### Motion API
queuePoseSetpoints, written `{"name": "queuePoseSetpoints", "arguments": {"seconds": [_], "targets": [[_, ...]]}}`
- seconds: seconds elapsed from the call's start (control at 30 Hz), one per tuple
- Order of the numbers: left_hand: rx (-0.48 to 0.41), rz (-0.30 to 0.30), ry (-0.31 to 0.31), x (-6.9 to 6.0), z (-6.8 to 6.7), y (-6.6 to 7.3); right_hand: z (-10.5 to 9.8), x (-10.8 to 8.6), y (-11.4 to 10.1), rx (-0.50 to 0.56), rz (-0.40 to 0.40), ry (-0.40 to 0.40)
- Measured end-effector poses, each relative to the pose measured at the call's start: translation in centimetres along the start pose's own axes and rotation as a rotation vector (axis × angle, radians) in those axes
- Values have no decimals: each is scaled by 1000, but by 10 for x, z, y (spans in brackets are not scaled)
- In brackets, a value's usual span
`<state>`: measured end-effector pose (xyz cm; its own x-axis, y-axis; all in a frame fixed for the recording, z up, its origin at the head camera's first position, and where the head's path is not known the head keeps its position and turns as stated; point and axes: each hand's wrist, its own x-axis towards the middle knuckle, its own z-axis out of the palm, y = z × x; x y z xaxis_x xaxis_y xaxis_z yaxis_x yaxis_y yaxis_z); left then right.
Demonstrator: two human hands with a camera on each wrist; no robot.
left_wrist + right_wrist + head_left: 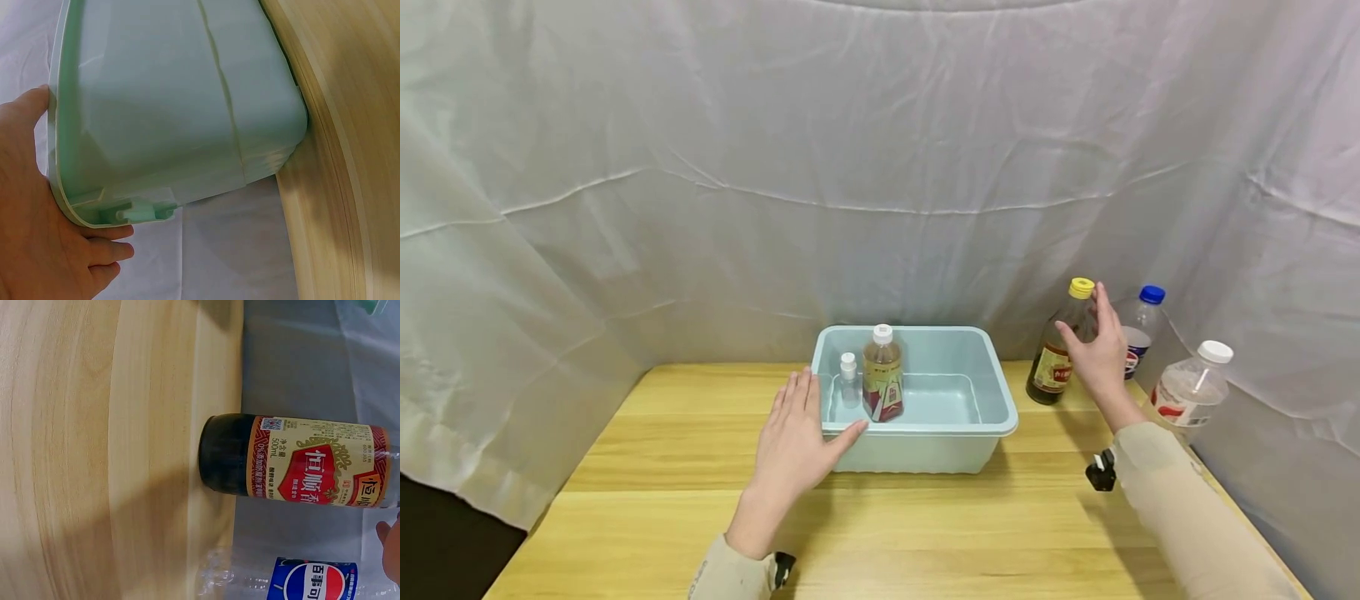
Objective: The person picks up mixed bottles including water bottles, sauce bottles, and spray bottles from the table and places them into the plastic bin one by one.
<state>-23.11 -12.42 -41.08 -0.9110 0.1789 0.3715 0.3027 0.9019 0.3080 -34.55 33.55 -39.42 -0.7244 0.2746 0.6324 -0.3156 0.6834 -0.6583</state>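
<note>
The head view shows the Hengshun vinegar bottle (1051, 372) upright on the wooden table (647, 450), to the right of the pale blue plastic tub (917, 450) and well apart from it. The right hand (1099, 354) is at its neck, thumb and fingers spread with a gap between them; whether any fingertip touches the bottle I cannot tell. The left hand (793, 433) lies against the tub's near left corner, fingers straight and thumb stretched along the front rim.

Dark liquid fills much of the bottle, so I expect it to be fairly heavy and weighted low. The wall looks rigid; glass or hard plastic I cannot tell, so it is best treated as breakable. The smooth paper label (319, 462) could slide under a light pinch. The neck below the yellow cap (1081, 288) is slim enough for thumb and fingers to close around, but held there the base may swing; a grip on the shoulder or upper body should steady it better. The cap itself seems a poor place to lift from. The blue-capped Pepsi bottle (1138, 342) stands near on the right, leaving limited room for the fingers.
</note>
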Motion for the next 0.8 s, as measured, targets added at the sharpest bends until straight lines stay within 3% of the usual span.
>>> {"name": "queuePoseSetpoints", "arguments": {"seconds": [0.23, 0.8], "targets": [[3, 0, -6, 1, -1, 0, 2, -1, 0, -20, 28, -19], [6, -1, -13, 0, -2, 1, 1, 1, -6, 58, 104, -53]]}}
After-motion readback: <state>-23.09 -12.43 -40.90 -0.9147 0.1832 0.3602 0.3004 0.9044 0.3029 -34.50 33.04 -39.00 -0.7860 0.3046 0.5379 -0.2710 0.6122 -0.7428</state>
